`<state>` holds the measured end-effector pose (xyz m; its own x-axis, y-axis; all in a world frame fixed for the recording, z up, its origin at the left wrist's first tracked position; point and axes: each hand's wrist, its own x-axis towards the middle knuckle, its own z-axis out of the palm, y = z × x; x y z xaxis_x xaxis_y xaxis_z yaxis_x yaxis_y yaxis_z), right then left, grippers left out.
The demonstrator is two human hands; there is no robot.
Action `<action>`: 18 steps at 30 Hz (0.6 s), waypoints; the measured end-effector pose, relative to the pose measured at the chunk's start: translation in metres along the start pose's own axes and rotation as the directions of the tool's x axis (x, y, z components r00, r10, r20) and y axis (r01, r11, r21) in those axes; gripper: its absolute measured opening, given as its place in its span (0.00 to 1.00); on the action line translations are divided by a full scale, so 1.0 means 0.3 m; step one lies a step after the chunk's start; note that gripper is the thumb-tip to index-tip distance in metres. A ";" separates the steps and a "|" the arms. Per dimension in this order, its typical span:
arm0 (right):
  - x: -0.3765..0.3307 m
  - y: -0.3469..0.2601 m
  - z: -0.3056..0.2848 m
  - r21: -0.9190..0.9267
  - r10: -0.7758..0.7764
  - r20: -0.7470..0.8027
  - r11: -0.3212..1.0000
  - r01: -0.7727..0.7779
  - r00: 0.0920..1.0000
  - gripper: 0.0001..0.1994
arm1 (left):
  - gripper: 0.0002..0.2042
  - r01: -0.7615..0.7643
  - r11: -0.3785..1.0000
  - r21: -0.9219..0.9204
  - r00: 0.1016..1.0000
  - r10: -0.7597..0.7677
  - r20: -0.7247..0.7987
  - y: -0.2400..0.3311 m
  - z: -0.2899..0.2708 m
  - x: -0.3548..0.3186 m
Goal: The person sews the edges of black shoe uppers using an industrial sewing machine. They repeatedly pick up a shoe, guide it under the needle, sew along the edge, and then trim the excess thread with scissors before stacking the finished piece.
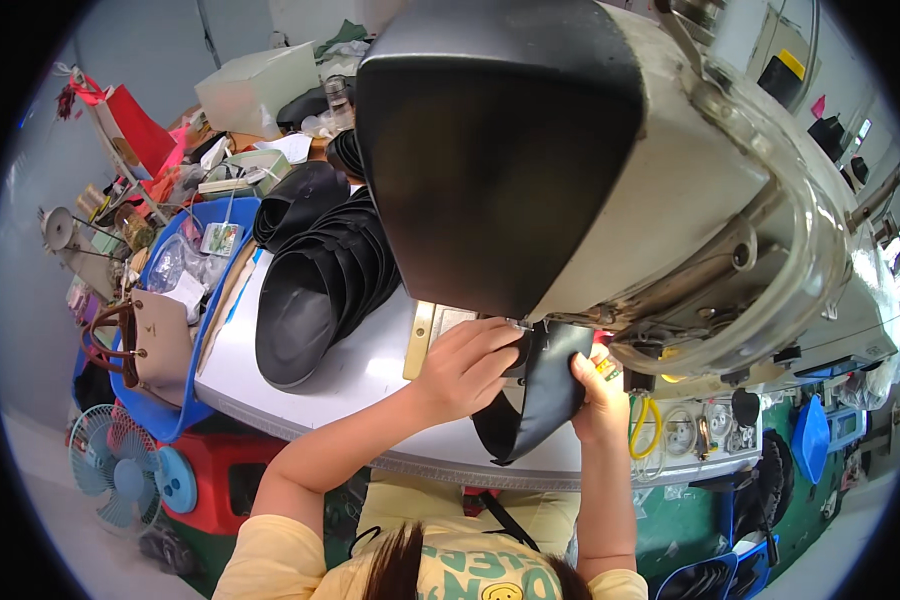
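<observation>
Under the head of a large sewing machine I have a black, curved, leather-like piece bent into an open loop. The fingers of my left hand are bent and pressed together at the upper left edge of this piece, close to the stitching area. On the other side my right hand grips it, thumb on top, the other fingers partly hidden behind. The machine's dark front cover hides the needle. A nested stack of similar black pieces lies to the left of my left hand.
A blue tub with a beige handbag adjoins the white table at left. A blue fan and red stool are below. A yellow ring hangs right of my right hand.
</observation>
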<state>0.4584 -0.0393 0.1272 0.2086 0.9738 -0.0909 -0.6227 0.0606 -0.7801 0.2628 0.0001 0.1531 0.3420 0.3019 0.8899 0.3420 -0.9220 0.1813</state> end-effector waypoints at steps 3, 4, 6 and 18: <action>-0.010 0.010 0.012 -0.001 -0.006 0.021 1.000 0.006 1.000 0.07 | 0.12 -0.016 1.000 -0.010 1.000 0.016 -0.016 -0.020 -0.005 -0.026; -0.014 0.000 0.031 0.006 -0.004 0.029 1.000 0.004 1.000 0.07 | 0.12 -0.014 1.000 -0.011 1.000 0.014 -0.003 -0.024 -0.011 -0.019; -0.008 -0.011 0.042 0.006 -0.017 0.027 1.000 0.017 0.999 0.07 | 0.10 -0.013 1.000 -0.014 1.000 0.014 0.020 -0.033 -0.022 0.003; 0.015 -0.002 0.015 -0.051 -0.044 0.016 0.998 0.044 0.999 0.07 | 0.09 0.012 1.000 -0.024 1.000 -0.012 0.008 -0.033 -0.014 0.036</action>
<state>0.4565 -0.0339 0.1302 0.2234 0.9736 -0.0469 -0.5734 0.0924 -0.8141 0.2593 0.0116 0.1627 0.3452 0.3149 0.8841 0.3251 -0.9238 0.2021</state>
